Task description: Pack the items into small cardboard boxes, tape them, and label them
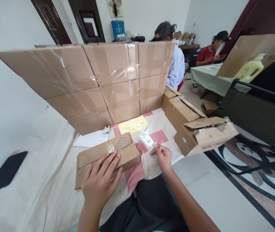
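Observation:
My left hand [101,180] lies on top of a closed cardboard box [89,158], fingers stretched out over its lid. A small piece of clear tape [110,148] sticks to the lid just ahead of the fingertips, beside dark hatched pen marks [123,142]. To the right of the box a white tape dispenser [147,141] rests on the cloth. My right hand [161,156] is closed in a pinch at the dispenser's near end, where the tape comes off. The tape between those fingertips is hardly visible.
Behind stands a tall cardboard screen [118,71]; low cardboard boxes [183,122] border the right. A yellow sheet [134,124], white paper [91,138] with a crumpled piece [106,130], and a dark flat object [5,172] lie about. Two people sit beyond.

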### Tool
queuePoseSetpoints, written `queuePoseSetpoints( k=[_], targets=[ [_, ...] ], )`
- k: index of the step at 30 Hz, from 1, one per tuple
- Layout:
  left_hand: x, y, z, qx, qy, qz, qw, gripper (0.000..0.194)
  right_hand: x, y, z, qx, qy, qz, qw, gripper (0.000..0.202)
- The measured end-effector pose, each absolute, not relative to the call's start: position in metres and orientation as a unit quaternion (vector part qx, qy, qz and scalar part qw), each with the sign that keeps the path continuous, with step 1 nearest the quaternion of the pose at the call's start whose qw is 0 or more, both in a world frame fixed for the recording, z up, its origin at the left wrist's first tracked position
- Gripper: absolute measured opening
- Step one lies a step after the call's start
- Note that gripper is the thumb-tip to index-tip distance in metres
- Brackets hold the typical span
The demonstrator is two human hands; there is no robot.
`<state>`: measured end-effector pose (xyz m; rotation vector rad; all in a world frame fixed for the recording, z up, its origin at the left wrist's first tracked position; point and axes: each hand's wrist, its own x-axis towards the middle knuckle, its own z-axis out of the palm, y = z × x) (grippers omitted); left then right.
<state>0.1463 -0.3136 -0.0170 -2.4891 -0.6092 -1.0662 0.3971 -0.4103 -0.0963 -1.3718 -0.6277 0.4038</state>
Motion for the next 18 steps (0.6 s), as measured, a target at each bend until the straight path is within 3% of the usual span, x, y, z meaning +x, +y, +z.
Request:
queuePoseSetpoints(
  k=[10,18],
  targets=[
    [0.152,-0.313,-0.018,-0.869,-0.224,-0.396,0.193,0.038,0.394,-0.410,-0.104,-0.620,-0.304,0.135,0.711,0.031],
    [0.149,-0.314,-0.015,-0.875,-0.227,-0.392,0.172,0.030,0.371,-0.417,-0.093,-0.596,-0.330,0.100,0.725,0.042]
  ],
)
